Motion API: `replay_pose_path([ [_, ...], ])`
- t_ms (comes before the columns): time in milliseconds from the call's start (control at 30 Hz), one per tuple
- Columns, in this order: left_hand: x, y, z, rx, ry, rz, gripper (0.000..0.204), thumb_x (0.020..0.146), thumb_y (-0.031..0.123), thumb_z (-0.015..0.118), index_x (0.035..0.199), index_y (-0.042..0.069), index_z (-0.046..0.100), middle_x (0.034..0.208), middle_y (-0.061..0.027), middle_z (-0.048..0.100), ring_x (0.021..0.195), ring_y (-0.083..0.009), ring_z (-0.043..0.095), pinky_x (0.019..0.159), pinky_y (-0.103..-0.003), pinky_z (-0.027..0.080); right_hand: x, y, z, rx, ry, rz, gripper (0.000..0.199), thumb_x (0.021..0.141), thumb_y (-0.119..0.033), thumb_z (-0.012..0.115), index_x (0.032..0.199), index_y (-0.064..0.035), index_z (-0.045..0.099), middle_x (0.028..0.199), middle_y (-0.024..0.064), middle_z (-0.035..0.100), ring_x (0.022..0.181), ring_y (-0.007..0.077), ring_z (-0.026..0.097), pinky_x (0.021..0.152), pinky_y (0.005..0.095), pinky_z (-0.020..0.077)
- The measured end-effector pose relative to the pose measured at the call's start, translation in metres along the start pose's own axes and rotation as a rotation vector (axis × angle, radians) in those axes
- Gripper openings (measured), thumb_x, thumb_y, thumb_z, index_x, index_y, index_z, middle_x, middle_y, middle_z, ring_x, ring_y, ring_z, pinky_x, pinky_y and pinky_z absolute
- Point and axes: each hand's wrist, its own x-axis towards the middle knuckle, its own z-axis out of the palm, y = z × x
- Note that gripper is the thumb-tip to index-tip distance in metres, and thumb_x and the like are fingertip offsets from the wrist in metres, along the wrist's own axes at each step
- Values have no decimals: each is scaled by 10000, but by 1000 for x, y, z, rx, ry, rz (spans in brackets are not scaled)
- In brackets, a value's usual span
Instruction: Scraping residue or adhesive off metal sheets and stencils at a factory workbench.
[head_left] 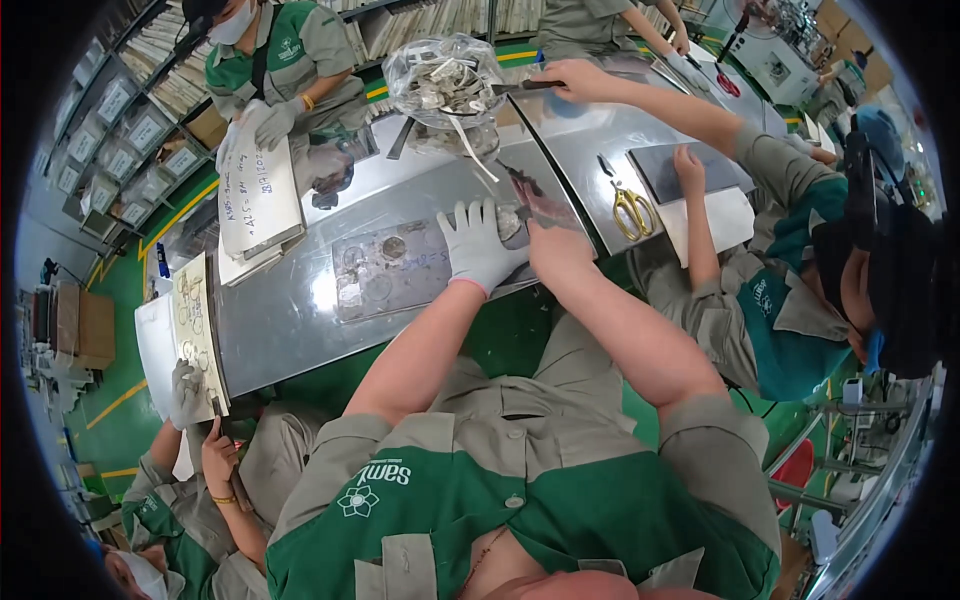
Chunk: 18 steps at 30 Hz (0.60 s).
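My left hand (478, 243), in a white glove, lies with spread fingers on the right end of a grey flat plate (345, 290) marked with round outlines. A small pale round piece (510, 223) sits beside its fingertips, between my two hands. My right hand (560, 252) is bare and closed at the plate's right end, close to that piece; what it grips is hidden. Farther left on the plate lies a round, dull metallic piece (394, 247).
A clear plastic bag (445, 75) of grey scraps stands at the back of the metal table (290, 340), by a dark flat strip (400, 138). Gold-handled scissors (633, 213) lie right. A co-worker's hand (580, 80) holds a dark tool near the bag. Other people work at left.
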Motion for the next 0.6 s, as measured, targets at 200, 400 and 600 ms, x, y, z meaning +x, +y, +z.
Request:
replay_pose_path([
  [200,2,3,-4,-13,9,-1,1053,702,724,636,1488,64,405,1491,-136,428,1439,-378,282,1176,-640,92,1,0,-10,23,-15,5,351,931,-113,499,1264,-55,593,1026,181,734,956,324,725,768,451,575],
  [400,-4,1,-4,-43,30,16,1116,681,756,659,1500,51,380,1510,-132,421,1444,-379,272,1182,-626,92,1,38,35,555,49,14,481,953,-281,579,1425,-200,537,1170,161,694,1038,350,682,872,437,544],
  [600,-10,-8,-5,2,-11,7,1177,646,769,690,1496,20,374,1533,-151,382,1473,-382,230,1188,-621,81,-60,38,47,536,89,34,532,963,-321,576,1474,-219,468,1161,171,692,1038,394,657,897,475,523],
])
